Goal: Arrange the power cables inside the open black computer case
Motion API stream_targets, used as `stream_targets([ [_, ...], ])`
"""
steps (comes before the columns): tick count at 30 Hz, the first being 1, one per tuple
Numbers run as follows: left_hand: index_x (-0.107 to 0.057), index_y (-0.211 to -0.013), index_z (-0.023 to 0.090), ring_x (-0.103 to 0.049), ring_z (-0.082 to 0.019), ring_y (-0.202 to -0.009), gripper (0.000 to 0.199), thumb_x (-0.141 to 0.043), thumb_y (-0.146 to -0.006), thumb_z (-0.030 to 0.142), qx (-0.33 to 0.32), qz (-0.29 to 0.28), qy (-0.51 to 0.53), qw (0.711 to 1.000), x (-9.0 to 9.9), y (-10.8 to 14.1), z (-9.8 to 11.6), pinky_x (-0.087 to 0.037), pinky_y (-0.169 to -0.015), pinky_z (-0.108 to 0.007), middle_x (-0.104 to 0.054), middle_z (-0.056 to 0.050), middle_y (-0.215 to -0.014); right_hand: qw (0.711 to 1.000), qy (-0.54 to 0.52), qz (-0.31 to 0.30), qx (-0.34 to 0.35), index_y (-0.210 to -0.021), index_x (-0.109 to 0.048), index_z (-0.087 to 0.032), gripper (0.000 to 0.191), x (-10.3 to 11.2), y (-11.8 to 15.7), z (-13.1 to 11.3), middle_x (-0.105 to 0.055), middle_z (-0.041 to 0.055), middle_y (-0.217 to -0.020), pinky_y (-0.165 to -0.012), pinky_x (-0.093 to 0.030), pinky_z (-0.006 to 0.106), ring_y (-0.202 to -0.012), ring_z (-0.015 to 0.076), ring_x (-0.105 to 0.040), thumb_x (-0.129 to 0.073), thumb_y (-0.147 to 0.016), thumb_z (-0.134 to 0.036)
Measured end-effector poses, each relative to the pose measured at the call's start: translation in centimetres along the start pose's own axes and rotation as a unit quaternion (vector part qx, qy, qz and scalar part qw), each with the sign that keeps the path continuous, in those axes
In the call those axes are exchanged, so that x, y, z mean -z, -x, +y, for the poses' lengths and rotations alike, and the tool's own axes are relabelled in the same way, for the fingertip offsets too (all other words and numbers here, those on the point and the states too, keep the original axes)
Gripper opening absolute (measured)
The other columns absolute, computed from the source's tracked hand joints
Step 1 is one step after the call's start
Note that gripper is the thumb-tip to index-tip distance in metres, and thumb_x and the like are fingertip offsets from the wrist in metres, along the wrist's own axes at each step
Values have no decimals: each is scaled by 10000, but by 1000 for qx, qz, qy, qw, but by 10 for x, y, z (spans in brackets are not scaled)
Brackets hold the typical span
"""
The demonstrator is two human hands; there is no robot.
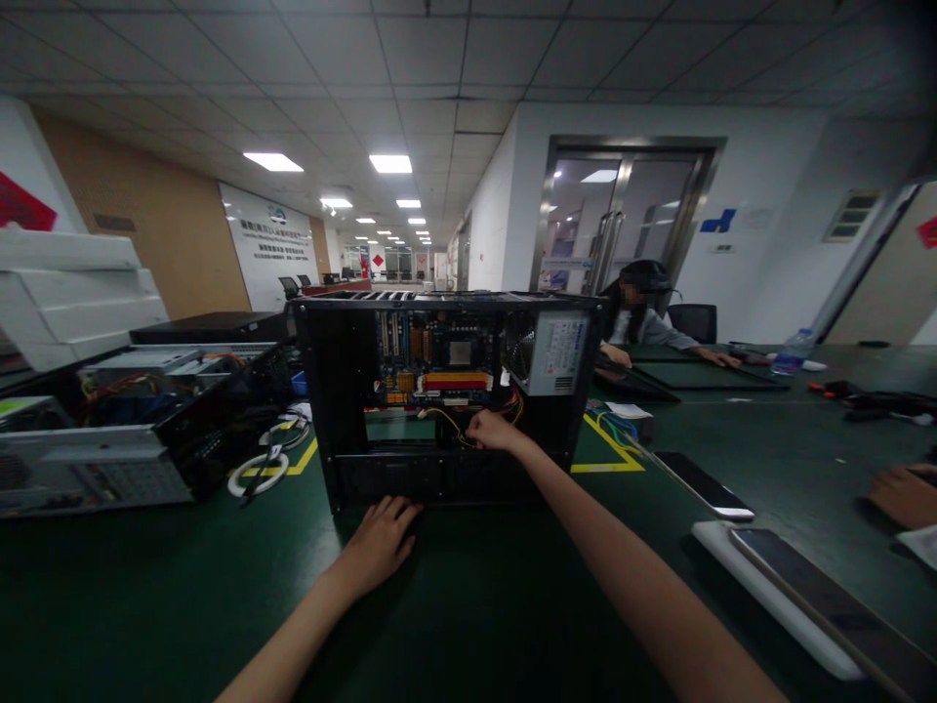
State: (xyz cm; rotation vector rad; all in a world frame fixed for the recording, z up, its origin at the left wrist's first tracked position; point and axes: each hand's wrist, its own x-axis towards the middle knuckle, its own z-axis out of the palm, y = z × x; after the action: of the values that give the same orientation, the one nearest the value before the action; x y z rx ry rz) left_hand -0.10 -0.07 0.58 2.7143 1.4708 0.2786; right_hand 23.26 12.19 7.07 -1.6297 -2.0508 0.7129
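An opened black computer case (387, 476) stands on the table facing me, its inside showing. Within it are a motherboard (443, 342) with red and yellow memory slots (458, 382) and a silver power supply (560, 350) at the upper right. My right hand (492, 431) reaches in at the lower middle, fingers closed on a thin yellow power cable (441, 414). The cable's pale connector end sticks out to the left. My left hand (381, 535) lies with fingers spread at the foot of the case, fingertips by its lower edge.
Another opened computer case (146, 430) lies at left, with a coiled white cable (256, 474) beside it. Phones (703, 483) and a white slab-like device (768, 596) are at right. Across the table sits a person (644, 312); another person's hand (904, 496) shows at far right.
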Motion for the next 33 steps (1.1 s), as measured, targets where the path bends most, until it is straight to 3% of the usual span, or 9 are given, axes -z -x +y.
stream_targets([
  [4, -355, -1176, 264, -384, -211, -1052, 406, -398, -773, 233, 1, -3, 1, 1000, 3, 0, 2, -320, -874, -370, -424, -45, -1137, 994, 89, -40, 55, -575, -586, -151, 42, -12, -7, -17, -577, 11, -588, -502, -342, 183, -594, 122, -533, -582, -613, -167],
  [10, -368, -1162, 255, -387, -211, -1045, 395, -408, -770, 231, -5, 3, 0, 1000, 0, -1, 0, -326, -872, -359, -430, -48, -1126, 982, 137, -108, 73, -605, -603, -155, 60, -21, -22, -31, -577, 22, -605, -501, -365, 204, -579, 137, -531, -589, -610, -213],
  [17, -355, -1168, 254, -383, -215, -1056, 399, -409, -773, 226, 1, -1, -5, 1000, -2, -1, -1, -312, -883, -373, -428, -50, -1131, 975, 152, -159, 31, -593, -602, -147, 42, -29, -32, -38, -579, 21, -548, -552, -416, 224, -614, 158, -556, -606, -556, -129],
  [23, -355, -1170, 253, -370, -217, -1071, 400, -418, -775, 243, -2, -2, 0, 1000, 1, 0, 0, -307, -891, -375, -422, -51, -1143, 975, 101, -200, 13, -524, -557, -135, 82, -36, -38, -30, -559, 29, -523, -612, -444, 320, -638, 203, -572, -605, -527, -67],
  [27, -360, -1168, 255, -381, -211, -1056, 395, -415, -777, 240, -5, 1, 3, 1000, 2, 0, 1, -318, -877, -364, -429, -46, -1138, 967, 106, -232, 1, -489, -523, -146, 108, -33, -34, -30, -510, 5, -471, -615, -447, 342, -587, 180, -561, -579, -557, -83],
  [33, -363, -1173, 250, -386, -211, -1043, 402, -415, -774, 236, -2, -7, 2, 1000, 4, 0, 2, -323, -873, -363, -428, -51, -1129, 961, 119, -250, -10, -470, -505, -150, 147, -34, -35, -30, -479, -22, -412, -527, -448, 265, -433, 106, -495, -534, -599, -86],
])
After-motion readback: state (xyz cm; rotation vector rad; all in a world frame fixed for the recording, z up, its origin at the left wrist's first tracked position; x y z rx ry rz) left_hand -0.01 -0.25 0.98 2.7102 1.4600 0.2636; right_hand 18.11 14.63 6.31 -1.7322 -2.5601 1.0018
